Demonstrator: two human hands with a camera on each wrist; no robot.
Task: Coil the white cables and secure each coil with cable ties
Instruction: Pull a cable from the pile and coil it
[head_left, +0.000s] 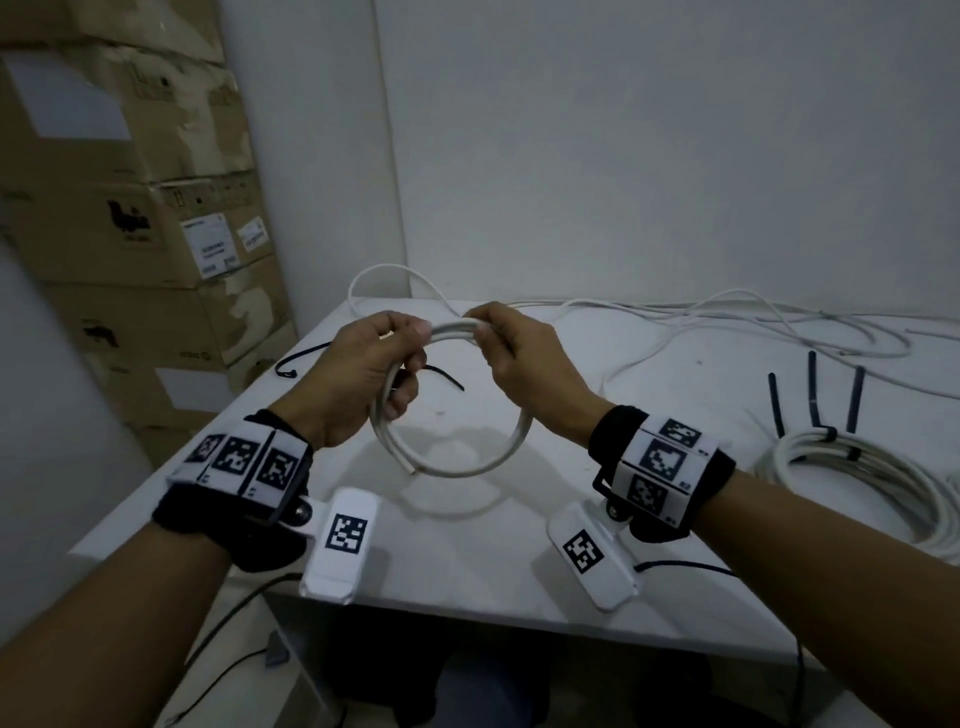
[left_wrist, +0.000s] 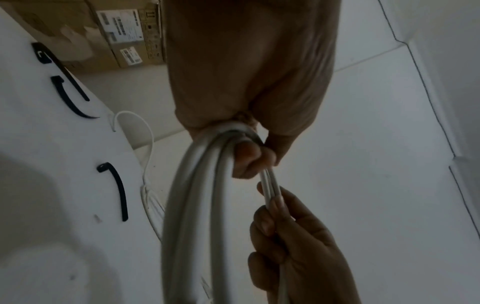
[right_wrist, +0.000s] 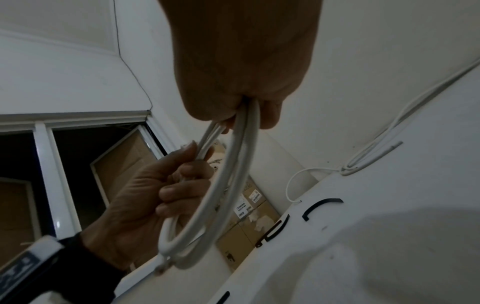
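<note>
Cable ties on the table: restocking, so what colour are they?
Black; the loose cable ties show best in the left wrist view.

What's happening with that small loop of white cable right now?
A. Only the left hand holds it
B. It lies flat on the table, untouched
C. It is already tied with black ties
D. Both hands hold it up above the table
D: the left hand and right hand both grip the top of the small white coil, which hangs above the table with no tie on it.

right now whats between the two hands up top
Only a short arc of the held white coil spans from left hand to right hand; no cable tie there, the head view shows.
</note>
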